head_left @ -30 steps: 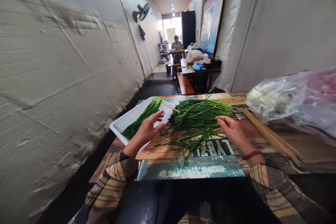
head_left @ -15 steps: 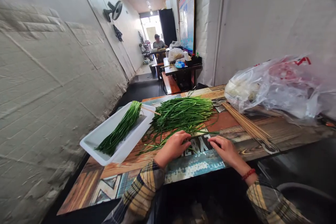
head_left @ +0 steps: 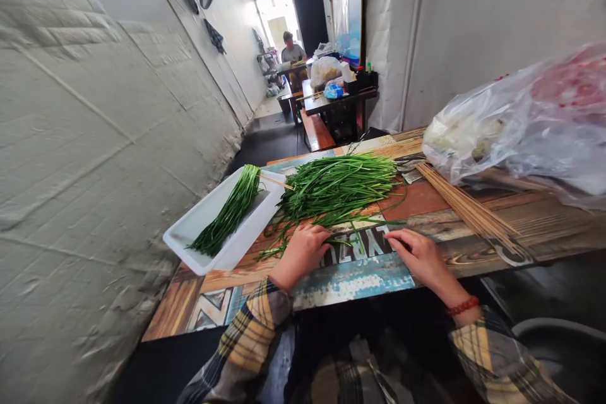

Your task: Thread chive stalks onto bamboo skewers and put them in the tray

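A large pile of green garlic chives (head_left: 341, 183) lies on the patterned wooden table, with a few stray stalks along its near side. Close to those strays, my left hand (head_left: 305, 254) is curled with the fingers bent down, and thin stalks stick out past its fingertips. My right hand (head_left: 420, 257) hovers over the printed letters to the right, thumb and fingers pinched together; whatever may be between them is too small to make out. To the left, a white plastic tray (head_left: 189, 259) holds a bundle of chives (head_left: 230, 211) with a thin skewer at its top end.
Bamboo skewers (head_left: 461, 202) lie in a bunch at the right, near scissors (head_left: 511, 254). Behind them sits a clear plastic bag (head_left: 516, 129). A person (head_left: 292, 53) sits at a farther table. White walls flank both sides.
My view has tipped downward and turned slightly left. Relative to the table, my left hand has shifted left towards the stray chives, its fingers now curled lower. My right hand stays nearly in place.
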The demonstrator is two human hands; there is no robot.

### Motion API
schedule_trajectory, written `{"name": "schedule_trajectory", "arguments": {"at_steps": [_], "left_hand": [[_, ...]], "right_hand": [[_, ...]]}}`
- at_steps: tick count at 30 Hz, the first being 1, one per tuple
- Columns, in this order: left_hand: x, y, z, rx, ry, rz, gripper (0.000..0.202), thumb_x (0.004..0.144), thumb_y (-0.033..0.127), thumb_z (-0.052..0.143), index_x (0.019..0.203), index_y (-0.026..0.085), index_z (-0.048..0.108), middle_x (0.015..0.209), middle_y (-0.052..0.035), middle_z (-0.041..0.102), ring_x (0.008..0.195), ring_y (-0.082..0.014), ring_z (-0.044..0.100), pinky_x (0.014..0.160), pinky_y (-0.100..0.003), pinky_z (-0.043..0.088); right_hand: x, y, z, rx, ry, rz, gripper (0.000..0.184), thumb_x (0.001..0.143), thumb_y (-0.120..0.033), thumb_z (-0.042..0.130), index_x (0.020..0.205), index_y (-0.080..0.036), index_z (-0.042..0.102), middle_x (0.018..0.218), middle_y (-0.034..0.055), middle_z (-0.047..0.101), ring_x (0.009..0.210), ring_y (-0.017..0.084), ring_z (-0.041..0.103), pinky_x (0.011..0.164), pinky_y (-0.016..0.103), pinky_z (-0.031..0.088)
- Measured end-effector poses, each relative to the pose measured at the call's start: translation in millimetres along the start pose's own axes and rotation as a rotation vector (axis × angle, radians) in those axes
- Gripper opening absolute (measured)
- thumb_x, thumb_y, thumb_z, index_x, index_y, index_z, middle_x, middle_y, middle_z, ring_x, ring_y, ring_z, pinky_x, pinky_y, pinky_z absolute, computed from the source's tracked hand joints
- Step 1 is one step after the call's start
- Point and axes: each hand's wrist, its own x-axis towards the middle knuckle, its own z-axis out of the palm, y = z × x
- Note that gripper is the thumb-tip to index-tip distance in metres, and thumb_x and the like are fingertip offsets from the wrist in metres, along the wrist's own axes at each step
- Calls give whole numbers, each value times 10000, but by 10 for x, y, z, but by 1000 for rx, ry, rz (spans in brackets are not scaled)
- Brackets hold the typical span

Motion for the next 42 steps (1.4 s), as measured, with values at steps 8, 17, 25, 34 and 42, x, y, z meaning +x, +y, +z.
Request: {"name": "schedule_trajectory", "arguments": {"at_steps": [8, 17, 25, 34, 42], "left_hand": [[102, -23, -46, -187, 223, -97, 191, 875, 213, 517, 972, 169, 675, 942, -75, 657, 880, -185, 585, 806, -310, 442], [77, 251, 106, 52, 34, 21, 115, 851, 191, 548, 874, 183, 660, 898, -67, 600, 878, -201, 524, 797, -340, 424], [99, 284, 253, 139, 85, 15, 194, 889, 146, 451, 754, 169, 589, 861, -68, 576, 841, -199, 496, 767, -349, 393], [216, 184, 136, -439, 356, -137, 124, 923, 205, 399, 883, 180, 513, 765, 6, 564, 686, -114, 503, 651, -225, 389], [601, 63, 219, -114, 233, -241, 104, 866, 243, 513, 916, 185, 584, 922, -54, 618, 859, -174, 583, 728, -266, 417]], "right_hand": [[-9, 2, 3, 2, 18, -1, 292, 907, -370, 442, 950, -221, 689, 983, 60, 701, 925, 218, 652, 833, 336, 486], [-22, 18, 15, -12, 29, -29, 293, 915, -378, 443, 952, -214, 684, 983, 69, 704, 920, 223, 658, 824, 341, 494], [-17, -6, 23, -26, 40, -25, 277, 923, -365, 447, 939, -217, 681, 968, 61, 708, 916, 222, 660, 826, 346, 494], [-24, 23, 29, -33, 35, -41, 273, 927, -361, 449, 954, -210, 676, 969, 63, 703, 912, 214, 655, 823, 334, 490], [-5, 9, 39, -53, 54, -28, 264, 919, -354, 460, 937, -220, 687, 957, 52, 711, 901, 213, 661, 802, 323, 493]]}}
